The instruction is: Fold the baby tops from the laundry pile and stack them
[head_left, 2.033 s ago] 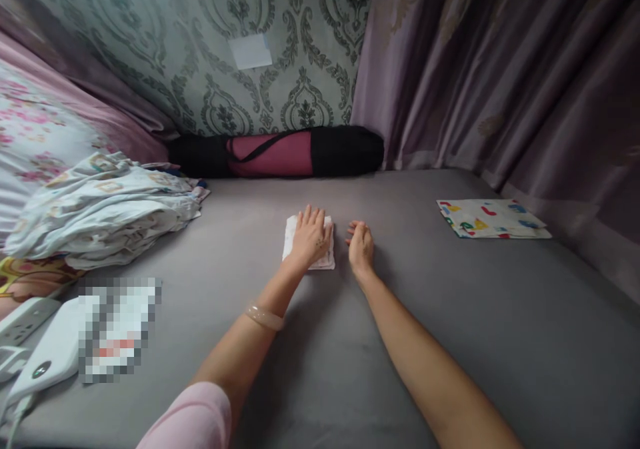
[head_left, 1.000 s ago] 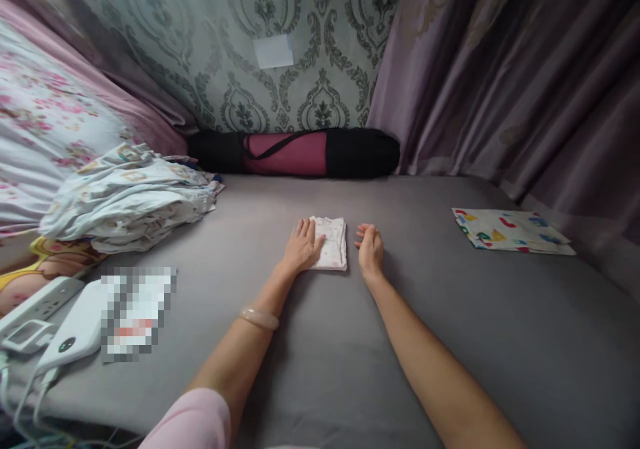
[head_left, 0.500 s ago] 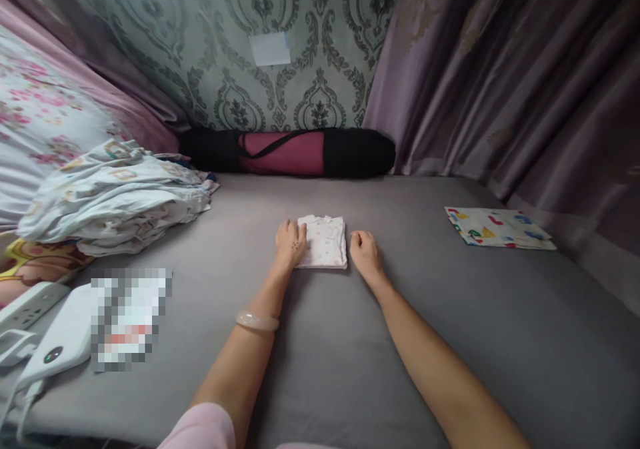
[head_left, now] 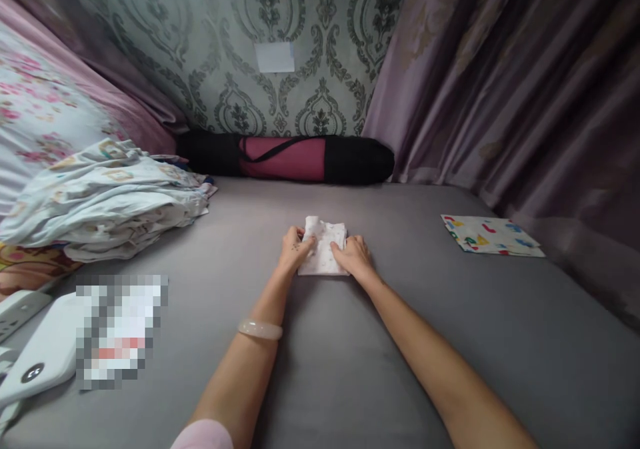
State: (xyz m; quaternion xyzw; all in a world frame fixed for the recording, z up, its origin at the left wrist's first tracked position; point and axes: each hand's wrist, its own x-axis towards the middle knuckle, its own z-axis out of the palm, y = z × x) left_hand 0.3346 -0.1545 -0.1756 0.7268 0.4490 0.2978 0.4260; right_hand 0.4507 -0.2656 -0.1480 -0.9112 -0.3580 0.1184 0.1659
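Observation:
A small folded white cloth with a faint print [head_left: 324,255] lies on the grey bed sheet [head_left: 320,355] in the middle of the view. My left hand [head_left: 296,247] grips its left edge, thumb on top and fingers curled at the side. On the right edge, my right hand [head_left: 354,255] has its thumb over the cloth and its fingers bent around the side. A pale bangle [head_left: 260,329] circles my left wrist.
Crumpled light clothes [head_left: 110,202] are heaped at the left. A folded colourful cloth [head_left: 493,235] lies at the right. Along the wall rests a black and maroon bag [head_left: 283,159]. A white power bank [head_left: 45,349] and a blurred packet [head_left: 123,332] are at the near left.
My right hand has moved left from beside the cloth and taken hold of its right edge. My left hand's fingers have curled at the left edge. The view has shifted slightly.

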